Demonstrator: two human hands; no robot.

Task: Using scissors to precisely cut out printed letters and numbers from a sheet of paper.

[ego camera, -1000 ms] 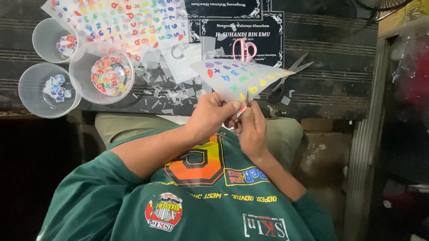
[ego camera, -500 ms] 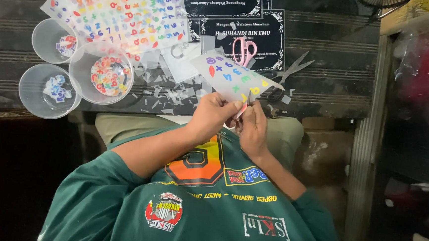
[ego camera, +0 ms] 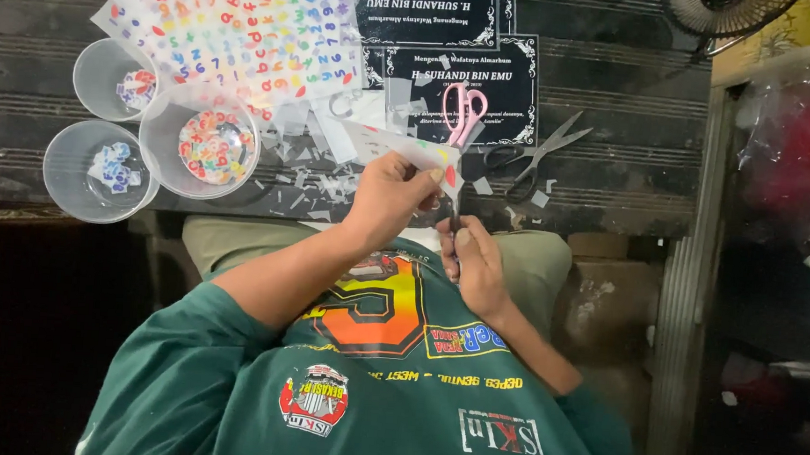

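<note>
From my remote seat I see the left hand (ego camera: 393,199) clenched on a sticker sheet (ego camera: 408,149). Its thumb and fingers pinch the sheet's near edge and hold it tilted just above the front edge of the bench (ego camera: 617,128). The sheet is pale, with a few coloured shapes at its right end. The right hand (ego camera: 474,263) sits lower, close to the green shirt (ego camera: 385,395). It is closed around a thin dark tool (ego camera: 456,212) that points up to the sheet's right corner. I cannot tell what kind of tool it is. The two hands are just beside each other, nearly touching.

Pink scissors (ego camera: 465,109) lie on the bench behind the held sheet, resting on a black plaque (ego camera: 517,75). Grey scissors (ego camera: 533,156) lie open just to their right. At the left of the bench stand three clear cups:
- The largest cup (ego camera: 200,145) holds a heap of coloured letter pieces.
- The small cup (ego camera: 114,79) holds a few bits.
- The front-left cup (ego camera: 99,171) also holds a few bits.

Larger sheets of coloured letter stickers (ego camera: 239,25) lie spread behind the cups, well apart from both hands. White paper scraps (ego camera: 319,180) litter the bench between the cups and the held sheet.
</note>
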